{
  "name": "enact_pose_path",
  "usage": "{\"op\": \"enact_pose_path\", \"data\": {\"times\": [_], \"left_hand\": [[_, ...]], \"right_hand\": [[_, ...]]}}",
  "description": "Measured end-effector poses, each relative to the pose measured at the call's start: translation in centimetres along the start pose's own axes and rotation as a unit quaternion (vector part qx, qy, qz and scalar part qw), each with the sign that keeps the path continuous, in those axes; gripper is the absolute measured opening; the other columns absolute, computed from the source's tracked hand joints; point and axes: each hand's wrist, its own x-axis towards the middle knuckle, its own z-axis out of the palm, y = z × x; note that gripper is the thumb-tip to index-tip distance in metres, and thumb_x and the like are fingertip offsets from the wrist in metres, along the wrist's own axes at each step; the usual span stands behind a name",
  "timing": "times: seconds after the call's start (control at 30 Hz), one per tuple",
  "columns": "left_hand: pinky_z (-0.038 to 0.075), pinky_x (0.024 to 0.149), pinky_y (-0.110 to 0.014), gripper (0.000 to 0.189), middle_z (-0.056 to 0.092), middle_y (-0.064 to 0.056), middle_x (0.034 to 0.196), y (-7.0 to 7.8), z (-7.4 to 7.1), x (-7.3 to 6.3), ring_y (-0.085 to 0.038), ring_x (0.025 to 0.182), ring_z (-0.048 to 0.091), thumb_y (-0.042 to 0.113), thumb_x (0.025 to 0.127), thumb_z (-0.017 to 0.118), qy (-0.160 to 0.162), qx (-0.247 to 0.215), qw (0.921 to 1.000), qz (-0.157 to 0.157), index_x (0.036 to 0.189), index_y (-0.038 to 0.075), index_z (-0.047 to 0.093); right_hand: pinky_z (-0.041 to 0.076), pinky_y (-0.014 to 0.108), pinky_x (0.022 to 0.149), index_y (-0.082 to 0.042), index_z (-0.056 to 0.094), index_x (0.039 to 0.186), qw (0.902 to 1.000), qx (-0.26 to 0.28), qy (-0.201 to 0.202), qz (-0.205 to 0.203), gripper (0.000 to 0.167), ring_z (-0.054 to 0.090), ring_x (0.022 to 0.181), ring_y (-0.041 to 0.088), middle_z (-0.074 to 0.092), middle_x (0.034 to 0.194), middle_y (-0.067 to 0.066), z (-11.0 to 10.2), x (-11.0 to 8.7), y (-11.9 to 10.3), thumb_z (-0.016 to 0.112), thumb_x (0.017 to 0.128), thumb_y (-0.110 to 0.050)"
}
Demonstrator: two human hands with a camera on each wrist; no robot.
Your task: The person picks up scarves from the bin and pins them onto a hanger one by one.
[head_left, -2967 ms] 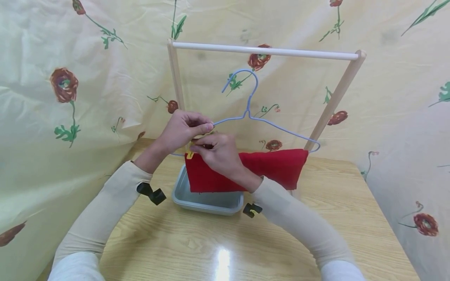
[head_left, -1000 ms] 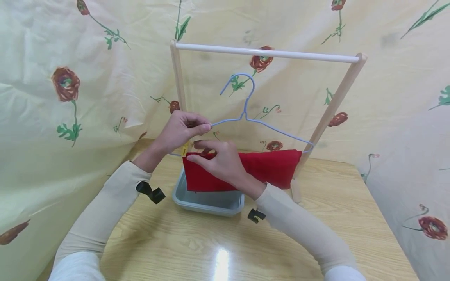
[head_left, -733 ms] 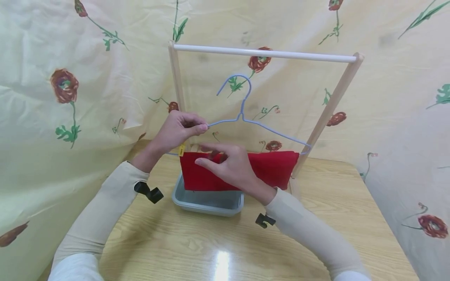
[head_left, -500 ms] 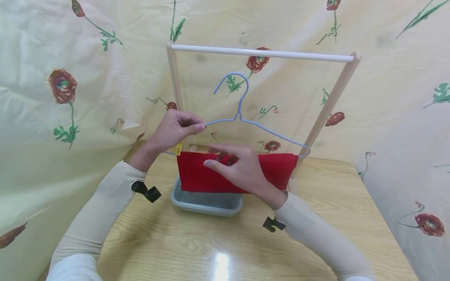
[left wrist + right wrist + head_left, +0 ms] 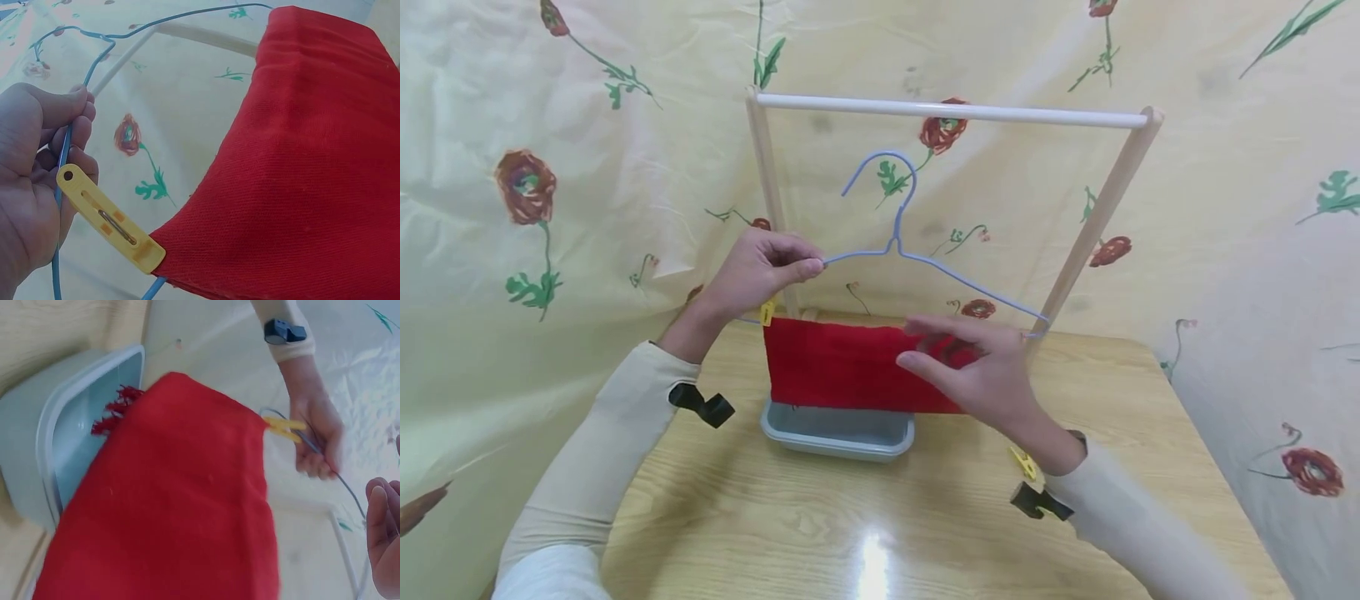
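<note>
My left hand (image 5: 752,271) pinches the left shoulder of a blue wire hanger (image 5: 897,225), held up with its hook on top. Folded over the hanger's lower bar is a red scarf (image 5: 835,362); its dark red fringe (image 5: 119,409) shows in the right wrist view. At the scarf's left end a yellow clothespin (image 5: 109,215) clips its top corner to the bar, just below my left fingers. My right hand (image 5: 992,371) is in front of the scarf's right half, thumb and fingers apart, holding nothing. It hides the scarf's right end.
A grey-blue plastic basin (image 5: 842,450) sits on the wooden table (image 5: 790,517) below the scarf. Behind the hanger stands a wooden rack with a white rail (image 5: 951,110). Another yellow clothespin (image 5: 1022,462) lies on the table by my right wrist. Flowered cloth (image 5: 602,200) surrounds the table.
My right hand has let go of the clothespin at the scarf's left corner and moved right along the scarf. My left hand and the hanger have shifted slightly left. The second clothespin has come into view.
</note>
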Motion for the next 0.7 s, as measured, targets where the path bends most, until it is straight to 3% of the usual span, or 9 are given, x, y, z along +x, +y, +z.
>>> {"op": "enact_pose_path", "data": {"times": [0.27, 0.43, 0.7], "left_hand": [[0.042, 0.057, -0.023, 0.007, 0.069, 0.004, 0.079, -0.3, -0.2, -0.1, -0.014, 0.066, 0.05, -0.007, 0.089, 0.074, 0.004, 0.005, 0.9999, 0.016, 0.096, -0.006, 0.077], [0.043, 0.058, -0.022, 0.008, 0.069, 0.004, 0.08, -0.4, -0.4, -0.4, -0.014, 0.067, 0.052, -0.006, 0.089, 0.074, 0.009, 0.009, 0.9998, 0.014, 0.097, -0.006, 0.077], [0.045, 0.059, -0.023, 0.008, 0.069, 0.003, 0.08, -0.4, -0.4, -0.5, -0.015, 0.068, 0.052, -0.006, 0.09, 0.073, 0.007, 0.009, 0.9998, 0.013, 0.097, -0.006, 0.077]], "right_hand": [[0.055, 0.018, 0.064, 0.0, 0.075, 0.116, 0.9983, -0.037, 0.02, 0.04, 0.044, 0.068, 0.08, 0.008, 0.077, 0.104, 0.001, -4.7, -1.8, 0.8, 0.082, 0.075, 0.013], [0.056, 0.018, 0.068, 0.003, 0.074, 0.117, 0.9969, -0.026, 0.015, 0.073, 0.044, 0.068, 0.087, 0.01, 0.076, 0.106, -0.006, -7.1, -3.9, 2.4, 0.078, 0.075, 0.019], [0.056, 0.018, 0.071, 0.008, 0.072, 0.115, 0.9957, -0.023, -0.007, 0.09, 0.043, 0.069, 0.089, 0.008, 0.077, 0.108, -0.002, -9.6, -7.9, 5.8, 0.073, 0.076, 0.023]]}}
